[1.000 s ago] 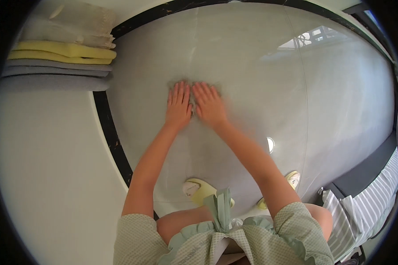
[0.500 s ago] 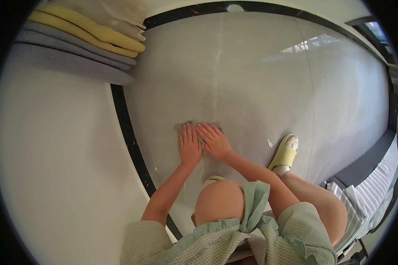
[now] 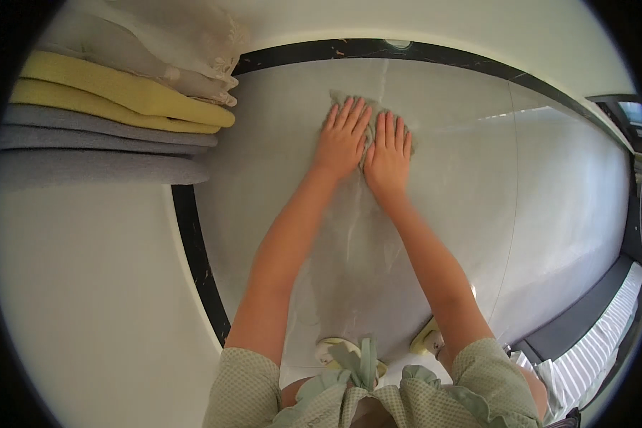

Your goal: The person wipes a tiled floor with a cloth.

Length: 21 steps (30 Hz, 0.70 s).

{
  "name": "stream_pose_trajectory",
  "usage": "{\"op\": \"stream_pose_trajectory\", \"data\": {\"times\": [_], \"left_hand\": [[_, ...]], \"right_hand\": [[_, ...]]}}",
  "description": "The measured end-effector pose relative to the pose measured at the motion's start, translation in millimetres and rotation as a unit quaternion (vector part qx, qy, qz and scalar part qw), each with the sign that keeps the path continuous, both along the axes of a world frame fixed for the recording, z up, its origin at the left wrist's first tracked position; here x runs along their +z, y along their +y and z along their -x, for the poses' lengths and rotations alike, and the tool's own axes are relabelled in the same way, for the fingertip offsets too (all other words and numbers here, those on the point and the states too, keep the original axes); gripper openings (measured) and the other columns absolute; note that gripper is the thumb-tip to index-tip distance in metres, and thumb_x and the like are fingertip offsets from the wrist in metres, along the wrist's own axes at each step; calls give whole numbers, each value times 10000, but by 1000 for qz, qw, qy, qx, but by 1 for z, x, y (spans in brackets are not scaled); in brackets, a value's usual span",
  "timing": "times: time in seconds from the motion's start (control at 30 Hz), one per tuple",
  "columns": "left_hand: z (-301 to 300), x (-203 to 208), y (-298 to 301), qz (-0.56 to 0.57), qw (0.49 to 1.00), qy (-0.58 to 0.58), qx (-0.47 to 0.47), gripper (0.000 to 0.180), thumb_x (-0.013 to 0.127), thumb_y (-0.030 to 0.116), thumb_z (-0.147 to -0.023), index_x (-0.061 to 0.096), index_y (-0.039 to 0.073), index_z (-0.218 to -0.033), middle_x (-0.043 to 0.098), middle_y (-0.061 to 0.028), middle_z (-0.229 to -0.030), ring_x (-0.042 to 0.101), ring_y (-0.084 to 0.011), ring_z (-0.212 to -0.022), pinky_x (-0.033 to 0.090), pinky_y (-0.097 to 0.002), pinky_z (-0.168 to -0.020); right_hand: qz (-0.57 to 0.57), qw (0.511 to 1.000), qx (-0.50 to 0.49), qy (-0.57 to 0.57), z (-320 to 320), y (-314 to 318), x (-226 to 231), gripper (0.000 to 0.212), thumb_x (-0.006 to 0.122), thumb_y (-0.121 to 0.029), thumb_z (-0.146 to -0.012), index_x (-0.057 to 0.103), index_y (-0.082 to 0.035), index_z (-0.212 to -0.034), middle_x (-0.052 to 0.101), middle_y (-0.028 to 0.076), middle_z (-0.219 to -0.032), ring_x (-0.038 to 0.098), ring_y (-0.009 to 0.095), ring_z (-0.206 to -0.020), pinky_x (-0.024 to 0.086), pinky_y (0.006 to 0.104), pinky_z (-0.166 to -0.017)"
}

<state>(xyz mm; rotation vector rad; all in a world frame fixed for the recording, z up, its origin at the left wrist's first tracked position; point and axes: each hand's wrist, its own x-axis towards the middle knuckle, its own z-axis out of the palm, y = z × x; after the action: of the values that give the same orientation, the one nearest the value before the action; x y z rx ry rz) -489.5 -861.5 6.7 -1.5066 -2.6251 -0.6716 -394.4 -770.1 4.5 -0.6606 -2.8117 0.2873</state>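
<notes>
A thin greyish-green cloth lies rumpled on the shiny grey floor, toward the far wall. Both arms are stretched forward over it. My left hand presses flat on the cloth's left part, fingers extended. Beside it, my right hand rests flat on the right part, its fingers also straight. The palms cover most of the cloth, so only its edges and a strip between the hands show. Neither hand has its fingers wrapped around the fabric.
Yellow and grey folded fabric hangs at the left by a sheer lace curtain. Black skirting borders the floor along the walls. Striped bedding on a dark bed frame stands at the right. My yellow slippers are near the lower edge.
Both hands have moved forward and slightly right across the floor, taking the cloth with them. My arms are now stretched out, and the view has shifted.
</notes>
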Motion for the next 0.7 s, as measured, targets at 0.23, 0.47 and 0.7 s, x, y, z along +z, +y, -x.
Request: {"op": "stream_pose_trajectory", "data": {"times": [0.23,0.47,0.7], "left_hand": [[56,-15,-23,34,995,47,81,529,470,244,-937,360,127,-1441,313,-69,-1514,259,-276,-1405,158,-471,-1159],[50,-20,-149,160,954,33,250,576,436,268,-955,253,141,-1486,213,-80,-1554,191,-321,-1423,133,-528,-1148],[-75,-13,-226,170,924,-28,342,585,351,196,-973,150,45,-1502,135,-170,-1561,104,-383,-1433,47,-555,-1146]], "right_hand": [[22,998,53,25,65,-11,-13,583,418,-234,-913,306,-61,-1458,289,113,-1519,235,298,-1412,159,474,-1155],[-12,977,203,-59,94,-107,-11,590,399,-300,-937,276,-101,-1478,245,61,-1547,200,246,-1432,129,431,-1172],[58,918,386,-69,15,-172,-12,573,399,-300,-942,299,-100,-1469,264,48,-1539,197,235,-1431,133,423,-1171]]}}
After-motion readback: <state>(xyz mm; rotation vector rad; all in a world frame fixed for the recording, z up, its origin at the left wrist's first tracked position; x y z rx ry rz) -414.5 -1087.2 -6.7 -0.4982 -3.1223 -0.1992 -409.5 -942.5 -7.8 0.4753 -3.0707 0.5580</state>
